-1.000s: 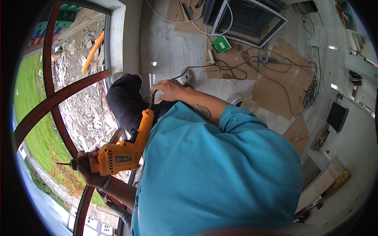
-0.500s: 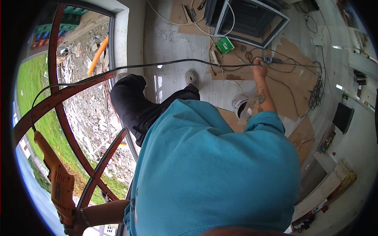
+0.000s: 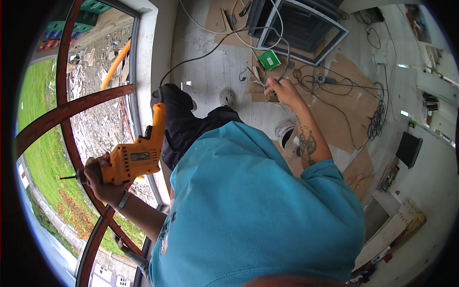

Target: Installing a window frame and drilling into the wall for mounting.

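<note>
At the left of the frame the left hand (image 3: pixel 103 179) is wrapped around the front of an orange plastic drill (image 3: pixel 136 155), boxy in shape, with a thin dark metal bit pointing to the left edge. The bit lies close to the curved brown window frame (image 3: pixel 67 112). A black cord (image 3: pixel 201 57) runs from the drill handle to the upper centre. There the right hand (image 3: pixel 282 91) is closed around thin cables over flat brown cardboard (image 3: pixel 344 105) on the pale floor.
</note>
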Demonstrator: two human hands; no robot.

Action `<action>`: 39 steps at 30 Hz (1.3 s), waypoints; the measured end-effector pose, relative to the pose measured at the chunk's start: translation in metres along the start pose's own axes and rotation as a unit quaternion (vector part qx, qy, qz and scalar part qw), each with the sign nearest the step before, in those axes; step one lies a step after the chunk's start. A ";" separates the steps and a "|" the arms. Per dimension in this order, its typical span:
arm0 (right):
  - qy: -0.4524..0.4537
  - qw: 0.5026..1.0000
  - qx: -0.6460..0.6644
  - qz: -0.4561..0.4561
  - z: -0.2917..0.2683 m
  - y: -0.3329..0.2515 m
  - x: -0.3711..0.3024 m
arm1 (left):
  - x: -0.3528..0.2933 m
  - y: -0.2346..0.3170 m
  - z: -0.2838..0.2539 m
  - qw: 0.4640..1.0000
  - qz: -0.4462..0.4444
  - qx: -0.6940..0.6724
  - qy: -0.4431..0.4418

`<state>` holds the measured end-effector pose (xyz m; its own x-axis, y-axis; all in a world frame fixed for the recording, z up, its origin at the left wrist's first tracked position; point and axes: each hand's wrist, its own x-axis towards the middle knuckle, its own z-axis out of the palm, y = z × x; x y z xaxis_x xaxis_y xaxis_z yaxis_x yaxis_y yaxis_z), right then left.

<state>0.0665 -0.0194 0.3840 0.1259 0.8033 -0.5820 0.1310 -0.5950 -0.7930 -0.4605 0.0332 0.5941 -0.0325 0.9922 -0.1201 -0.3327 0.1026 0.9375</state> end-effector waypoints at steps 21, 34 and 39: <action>0.094 0.926 -0.076 0.358 0.158 0.524 0.431 | 0.127 -0.444 -0.139 0.848 -0.526 -0.048 -0.035; 0.361 0.903 0.016 0.232 0.178 0.542 0.473 | 0.111 -0.470 -0.140 0.816 -0.564 -0.016 0.124; 0.321 0.866 -0.121 0.364 0.085 0.572 0.467 | 0.114 -0.480 -0.134 0.830 -0.547 -0.009 0.112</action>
<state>0.1163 0.0173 -0.3572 0.7722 0.0813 -0.6301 -0.0197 -0.9882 -0.1517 -0.4308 0.0876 0.0870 0.1243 0.2687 -0.9552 -0.2928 0.9297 0.2234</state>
